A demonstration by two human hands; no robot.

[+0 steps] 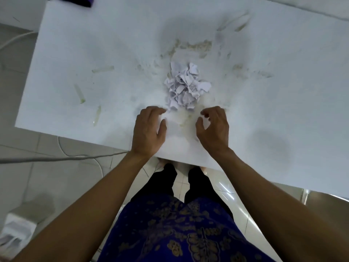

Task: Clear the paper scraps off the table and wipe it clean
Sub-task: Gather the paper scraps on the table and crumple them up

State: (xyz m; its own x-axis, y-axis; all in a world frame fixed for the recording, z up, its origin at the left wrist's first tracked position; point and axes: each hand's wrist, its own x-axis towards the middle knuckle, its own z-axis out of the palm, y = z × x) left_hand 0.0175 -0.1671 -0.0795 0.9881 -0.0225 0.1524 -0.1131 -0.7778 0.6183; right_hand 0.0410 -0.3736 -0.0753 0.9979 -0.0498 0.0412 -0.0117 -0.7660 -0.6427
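Blue patterned garment (181,233) nearest, left hand (148,129) & right hand (214,127) loosely curled, empty, over smeared white counter (75,53), paper scraps (186,86) heaped just beyond fingertips, print illegible, purple cloth (75,0) cut off top-left.

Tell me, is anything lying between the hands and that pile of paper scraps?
Nothing visible. The left hand and right hand hover just short of the paper scraps, with only bare, smeared table between them.
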